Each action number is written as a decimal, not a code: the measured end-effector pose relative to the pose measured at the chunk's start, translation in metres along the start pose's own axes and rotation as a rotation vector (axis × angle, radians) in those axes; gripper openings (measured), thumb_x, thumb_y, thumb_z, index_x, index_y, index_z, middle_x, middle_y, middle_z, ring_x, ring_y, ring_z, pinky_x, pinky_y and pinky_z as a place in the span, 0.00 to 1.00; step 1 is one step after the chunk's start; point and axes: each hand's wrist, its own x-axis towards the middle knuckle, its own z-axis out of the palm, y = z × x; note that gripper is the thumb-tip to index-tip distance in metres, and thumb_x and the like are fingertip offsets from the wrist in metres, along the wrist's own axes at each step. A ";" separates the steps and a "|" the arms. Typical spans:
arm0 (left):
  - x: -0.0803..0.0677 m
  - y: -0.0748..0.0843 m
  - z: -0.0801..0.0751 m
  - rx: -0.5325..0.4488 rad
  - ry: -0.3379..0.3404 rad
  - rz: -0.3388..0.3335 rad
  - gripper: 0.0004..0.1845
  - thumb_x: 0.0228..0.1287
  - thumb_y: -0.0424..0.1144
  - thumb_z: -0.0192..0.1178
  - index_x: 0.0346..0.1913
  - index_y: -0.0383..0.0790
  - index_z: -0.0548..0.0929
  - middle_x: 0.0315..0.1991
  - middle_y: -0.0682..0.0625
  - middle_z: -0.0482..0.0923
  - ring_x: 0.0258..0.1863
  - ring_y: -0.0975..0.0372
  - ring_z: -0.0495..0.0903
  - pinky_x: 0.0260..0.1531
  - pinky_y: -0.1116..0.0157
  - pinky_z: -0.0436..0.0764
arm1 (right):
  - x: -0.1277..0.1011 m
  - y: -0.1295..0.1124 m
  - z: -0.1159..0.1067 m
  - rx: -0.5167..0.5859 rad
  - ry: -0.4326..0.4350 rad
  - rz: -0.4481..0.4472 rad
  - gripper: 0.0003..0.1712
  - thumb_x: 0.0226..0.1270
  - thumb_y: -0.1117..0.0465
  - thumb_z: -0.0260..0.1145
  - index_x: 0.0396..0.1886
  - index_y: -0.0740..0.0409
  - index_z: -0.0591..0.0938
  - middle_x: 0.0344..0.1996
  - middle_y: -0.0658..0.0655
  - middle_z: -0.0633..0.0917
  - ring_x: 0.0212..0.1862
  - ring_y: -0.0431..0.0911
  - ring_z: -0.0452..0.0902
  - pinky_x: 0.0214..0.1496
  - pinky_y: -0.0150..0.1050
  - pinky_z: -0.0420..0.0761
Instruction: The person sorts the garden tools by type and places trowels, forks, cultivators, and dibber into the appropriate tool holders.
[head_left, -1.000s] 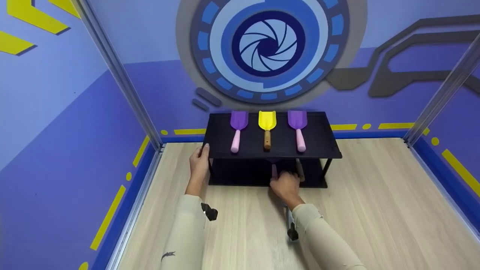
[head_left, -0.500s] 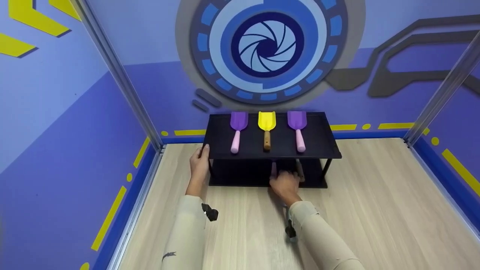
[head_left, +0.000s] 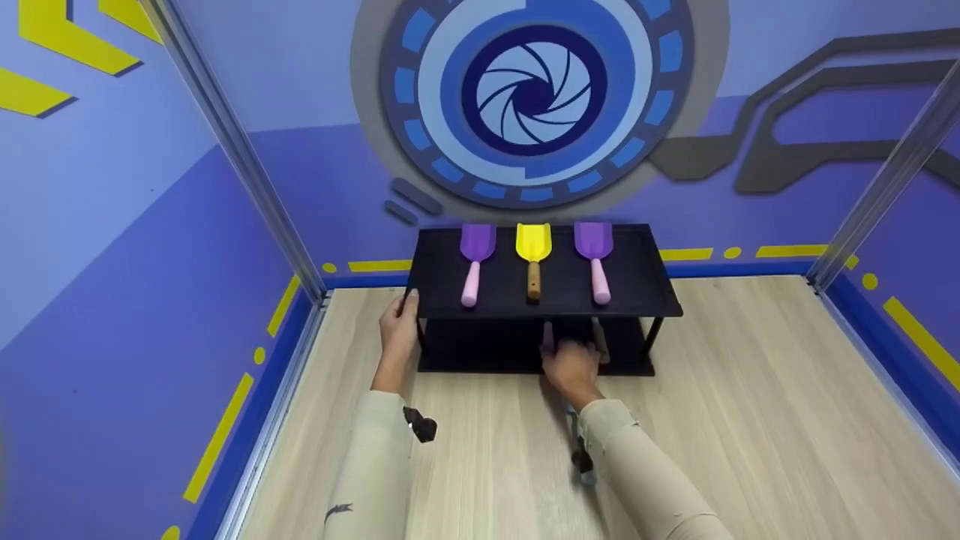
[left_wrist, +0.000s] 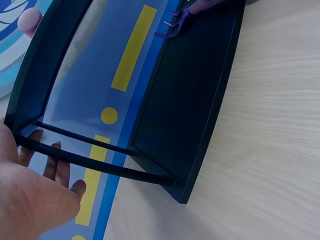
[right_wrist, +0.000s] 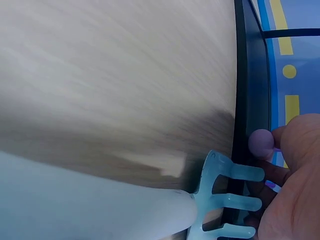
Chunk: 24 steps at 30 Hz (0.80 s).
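Note:
My left hand (head_left: 399,330) holds the left edge of a black two-tier shelf (head_left: 495,270), fingers behind its side posts in the left wrist view. At the lower tier my right hand (head_left: 571,369) pinches the pink handle of a small purple garden fork (left_wrist: 175,25), its fingers partly hidden. The handle's rounded pink end (right_wrist: 261,144) shows beside the thumb in the right wrist view. Just right of this hand stands a brownish handle (head_left: 601,341) on the same tier. A light blue garden fork (right_wrist: 125,207) lies under the right wrist, its tines overlapping the fingers.
Along the shelf top lie a purple scoop (head_left: 478,241), a yellow scoop (head_left: 533,241) and another purple scoop (head_left: 594,240), handles toward me. The shelf stands on a wood-grain table (head_left: 750,420) against a blue patterned wall (head_left: 315,180). Metal posts (head_left: 225,127) mark the corners.
Both hands keep their places at the shelf, with only a very slight shift of the right hand and forearm. The scoops on top stay where they were.

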 end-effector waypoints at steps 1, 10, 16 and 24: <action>0.003 -0.005 0.001 -0.001 0.007 0.003 0.20 0.84 0.57 0.52 0.42 0.42 0.76 0.40 0.52 0.73 0.43 0.59 0.69 0.47 0.60 0.69 | 0.000 0.000 -0.001 0.016 0.002 0.001 0.26 0.78 0.44 0.64 0.38 0.63 0.89 0.43 0.69 0.91 0.57 0.73 0.81 0.67 0.70 0.72; 0.004 -0.006 0.002 0.000 0.025 -0.011 0.21 0.84 0.56 0.52 0.48 0.39 0.79 0.48 0.47 0.78 0.49 0.58 0.74 0.53 0.59 0.72 | -0.011 0.012 -0.031 0.230 0.061 -0.054 0.15 0.78 0.53 0.66 0.38 0.59 0.90 0.35 0.60 0.93 0.45 0.61 0.89 0.61 0.61 0.81; 0.006 -0.006 0.001 -0.002 0.023 -0.009 0.20 0.84 0.55 0.52 0.52 0.40 0.81 0.55 0.45 0.80 0.54 0.56 0.76 0.59 0.57 0.74 | -0.031 0.030 -0.055 0.286 0.050 -0.096 0.14 0.78 0.55 0.67 0.45 0.62 0.89 0.37 0.60 0.92 0.40 0.54 0.87 0.52 0.55 0.84; 0.006 -0.007 0.000 0.012 -0.003 -0.044 0.24 0.84 0.58 0.51 0.60 0.42 0.81 0.66 0.44 0.78 0.64 0.54 0.75 0.69 0.52 0.73 | -0.064 0.062 -0.077 0.278 -0.056 -0.070 0.13 0.79 0.53 0.68 0.45 0.58 0.88 0.37 0.56 0.90 0.37 0.45 0.82 0.43 0.42 0.82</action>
